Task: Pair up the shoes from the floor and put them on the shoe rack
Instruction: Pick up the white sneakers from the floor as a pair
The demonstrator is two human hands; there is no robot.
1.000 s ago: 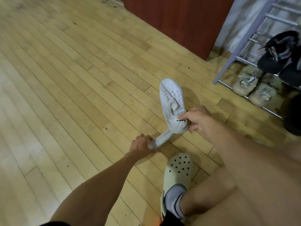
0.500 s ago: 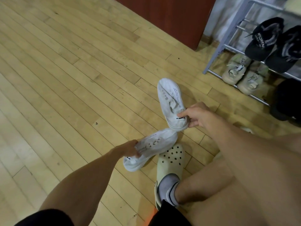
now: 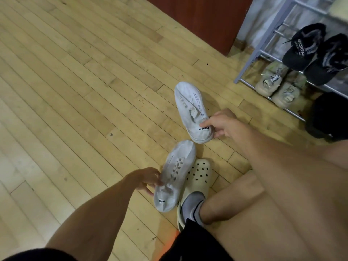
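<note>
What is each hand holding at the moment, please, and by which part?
Each holds one white sneaker. The right hand grips the far sneaker at its heel. The left hand grips the near sneaker at its side, by the laces.

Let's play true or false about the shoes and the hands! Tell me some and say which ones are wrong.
1. Each hand holds one white shoe: left hand, right hand. True.
2. The white shoes already sit on the shoe rack. False: both are in the hands, over the floor.
3. A beige pair is on the rack's bottom shelf. True.
4. The foot wears a black boot. False: it wears a pale clog.
</note>
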